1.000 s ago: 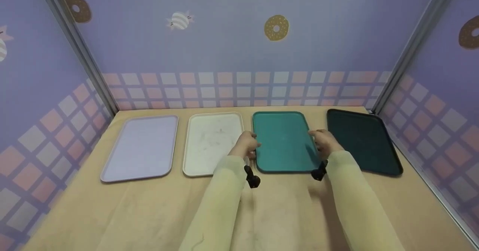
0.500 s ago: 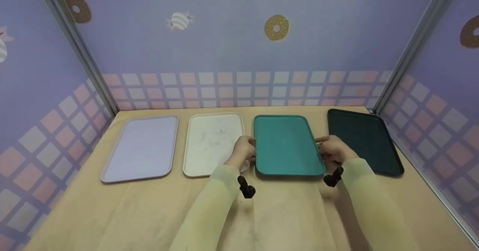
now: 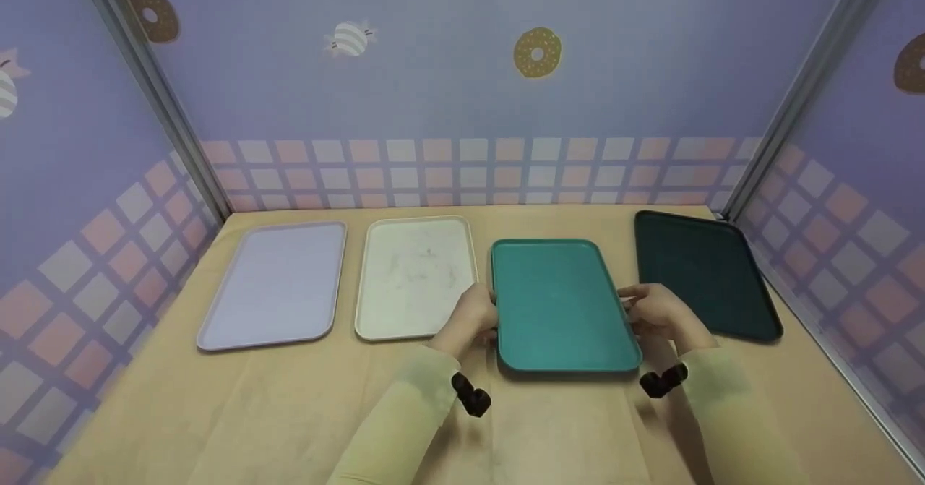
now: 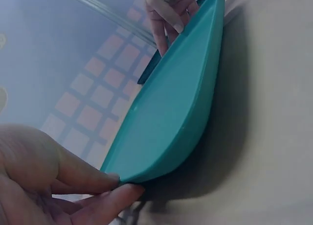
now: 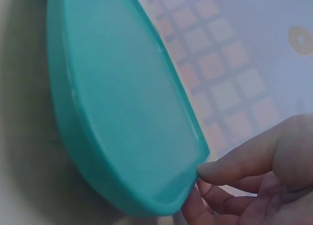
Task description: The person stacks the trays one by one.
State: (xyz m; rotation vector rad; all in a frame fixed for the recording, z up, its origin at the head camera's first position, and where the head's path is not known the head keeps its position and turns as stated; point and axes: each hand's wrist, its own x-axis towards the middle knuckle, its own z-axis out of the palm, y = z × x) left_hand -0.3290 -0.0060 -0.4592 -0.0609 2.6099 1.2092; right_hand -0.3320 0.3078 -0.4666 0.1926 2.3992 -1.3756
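A teal tray (image 3: pixel 564 304) is held by its two long sides, raised a little above the table with a shadow beneath it. My left hand (image 3: pixel 473 315) pinches the left rim; in the left wrist view the thumb and fingers (image 4: pixel 110 205) close on the tray's edge. On the opposite rim, my right hand (image 3: pixel 661 315) grips with the thumb on top and the other fingers below, as the right wrist view shows the hand (image 5: pixel 259 176) doing. Nothing lies on the teal tray.
Left of the teal tray lie a white tray (image 3: pixel 412 275) with grey smudges and a lilac tray (image 3: pixel 278 282). A dark green tray (image 3: pixel 704 272) lies at the right. Patterned walls (image 3: pixel 448 95) close off the back and sides of the wooden table (image 3: pixel 289 413).
The teal tray has come toward me and up off the table, with both hands on its sides. The other trays have stayed in place.
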